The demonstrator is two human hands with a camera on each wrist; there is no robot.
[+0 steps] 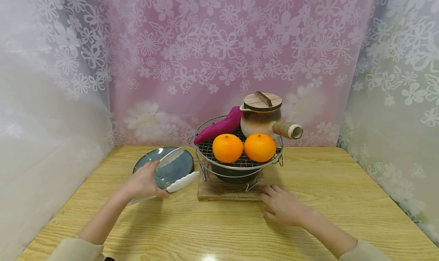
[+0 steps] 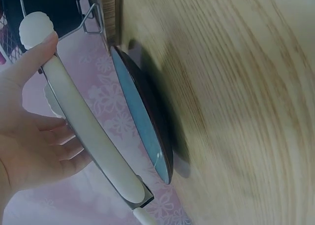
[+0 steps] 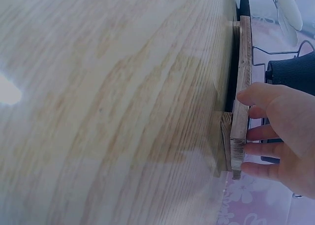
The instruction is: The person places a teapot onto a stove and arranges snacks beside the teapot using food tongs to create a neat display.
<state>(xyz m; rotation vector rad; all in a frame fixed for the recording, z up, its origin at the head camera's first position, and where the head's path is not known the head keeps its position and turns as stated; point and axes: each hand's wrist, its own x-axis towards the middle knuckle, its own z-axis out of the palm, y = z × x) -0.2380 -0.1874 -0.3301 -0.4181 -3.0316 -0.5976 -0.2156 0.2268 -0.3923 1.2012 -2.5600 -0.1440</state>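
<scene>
My left hand point(image 1: 144, 181) grips a pair of white tongs point(image 1: 183, 181), their scalloped tips spread apart and pointing toward the grill. Under the tongs lies a blue-grey plate point(image 1: 178, 166) with a dark rim; the left wrist view shows the tongs held above the plate point(image 2: 140, 114). At the right front corner of a wooden board point(image 1: 223, 195), my right hand point(image 1: 284, 207) rests its fingertips on the edge. In the right wrist view the thumb and fingers of that hand point(image 3: 290, 131) touch the board point(image 3: 243, 72), fingers nearly straight.
On the board stands a round wire grill point(image 1: 240, 167) over a dark pot point(image 1: 233, 175). It bears a purple sweet potato point(image 1: 221, 127), two oranges point(image 1: 228, 148) and a side-handled clay teapot point(image 1: 255, 124) with a wooden lid. A floral curtain point(image 1: 205, 63) hangs behind the wooden table point(image 1: 212, 230).
</scene>
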